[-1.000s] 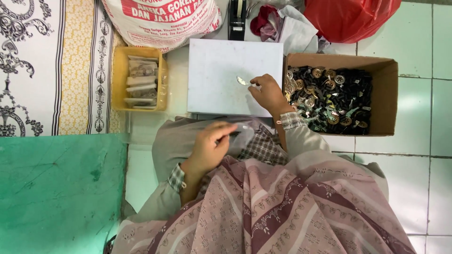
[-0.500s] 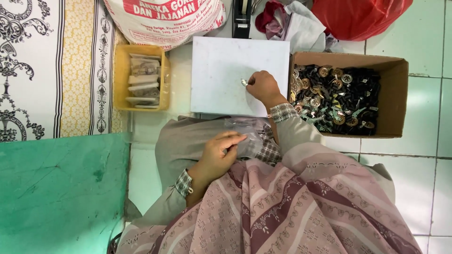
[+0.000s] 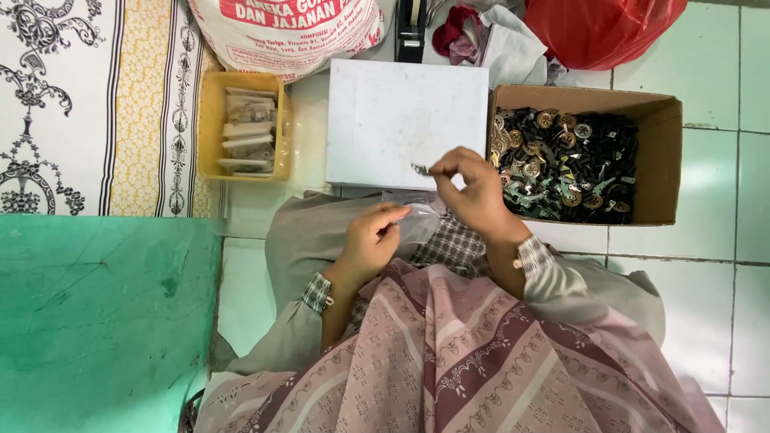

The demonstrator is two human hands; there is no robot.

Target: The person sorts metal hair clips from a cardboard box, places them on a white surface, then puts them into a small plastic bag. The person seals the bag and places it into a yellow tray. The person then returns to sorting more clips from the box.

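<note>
My left hand (image 3: 370,240) rests on my lap and pinches a small clear plastic bag (image 3: 419,223). Just above it, my right hand (image 3: 473,190) holds a small dark metal part (image 3: 420,169) between thumb and fingertips, over the near edge of the white board (image 3: 401,112). A cardboard box (image 3: 662,144) full of small black and brass-coloured parts (image 3: 565,164) sits right of my right hand.
A yellow tray (image 3: 207,128) holding filled clear packets stands left of the board. Behind lie a large printed sack (image 3: 289,28), a black tape dispenser (image 3: 411,28) and a red bag (image 3: 601,28). A green mat (image 3: 96,321) and a patterned cloth (image 3: 72,104) cover the left side.
My right hand has drawn back from the board's right edge near the box toward my lap, carrying the small part. My left hand has lifted the clear bag slightly toward it.
</note>
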